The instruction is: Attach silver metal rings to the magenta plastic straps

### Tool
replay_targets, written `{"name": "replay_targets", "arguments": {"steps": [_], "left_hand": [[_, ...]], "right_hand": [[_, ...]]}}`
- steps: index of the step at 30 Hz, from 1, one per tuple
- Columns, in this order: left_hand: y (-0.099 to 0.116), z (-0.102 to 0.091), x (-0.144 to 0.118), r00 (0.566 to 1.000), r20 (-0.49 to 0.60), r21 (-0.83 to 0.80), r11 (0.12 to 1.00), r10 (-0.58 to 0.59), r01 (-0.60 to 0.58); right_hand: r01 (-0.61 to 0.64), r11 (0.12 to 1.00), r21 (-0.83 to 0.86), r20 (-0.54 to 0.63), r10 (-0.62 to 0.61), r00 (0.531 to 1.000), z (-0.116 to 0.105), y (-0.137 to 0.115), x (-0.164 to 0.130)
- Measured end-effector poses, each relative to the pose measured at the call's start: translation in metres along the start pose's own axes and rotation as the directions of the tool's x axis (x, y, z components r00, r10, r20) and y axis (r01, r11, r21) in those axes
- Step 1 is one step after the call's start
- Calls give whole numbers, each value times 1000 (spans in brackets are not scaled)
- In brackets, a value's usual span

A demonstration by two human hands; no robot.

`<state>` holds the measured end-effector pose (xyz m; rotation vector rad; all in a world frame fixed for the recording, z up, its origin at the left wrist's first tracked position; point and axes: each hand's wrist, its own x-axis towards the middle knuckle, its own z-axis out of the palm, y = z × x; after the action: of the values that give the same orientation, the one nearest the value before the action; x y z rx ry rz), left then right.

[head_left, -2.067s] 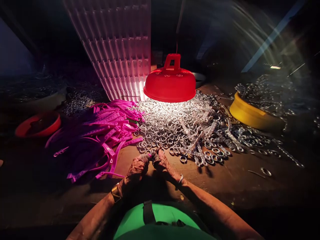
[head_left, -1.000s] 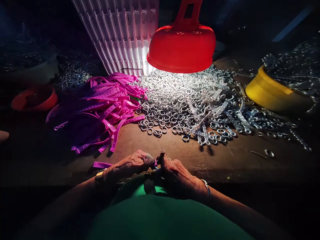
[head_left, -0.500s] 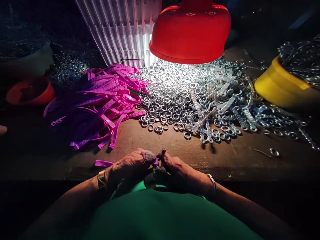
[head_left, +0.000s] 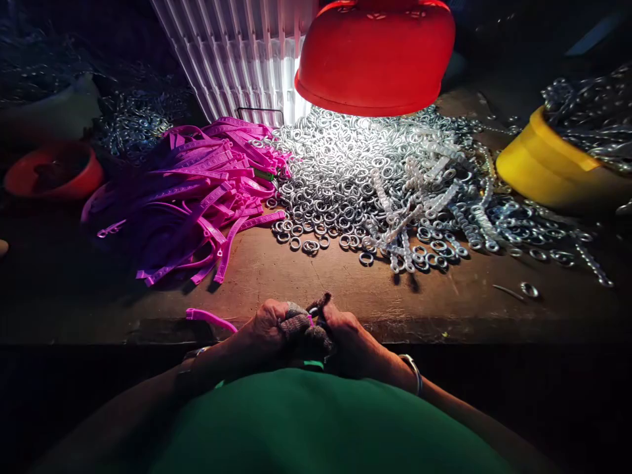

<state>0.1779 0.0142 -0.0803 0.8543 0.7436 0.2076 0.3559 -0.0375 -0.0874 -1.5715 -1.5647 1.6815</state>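
Fingers of both hands pinched together on a pink strap at the table edge | left hand and right hand touching | ring pile well beyond, under red lamp

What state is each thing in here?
Lamp: lit, hanging over the rings.
Rings: loose heap, some linked into chains.
Pink straps: piled; one lies apart by the table edge.
Yellow bowl: tilted, holding chains.
Left hand: pinching a pink piece.
Right hand: pinching it too.
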Motion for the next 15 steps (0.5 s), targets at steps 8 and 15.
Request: {"name": "replay_targets", "arguments": {"steps": [8,15], "left_hand": [[-2,-4,17,998,-56,46,998,-37,40],[-6,-23,30,991,-95,78,992,-96,104]], "right_hand": [[162,965,-206,251,-108,962,-13,-9,10],[255,840,-478,194,-182,964,-24,3,34]]}}
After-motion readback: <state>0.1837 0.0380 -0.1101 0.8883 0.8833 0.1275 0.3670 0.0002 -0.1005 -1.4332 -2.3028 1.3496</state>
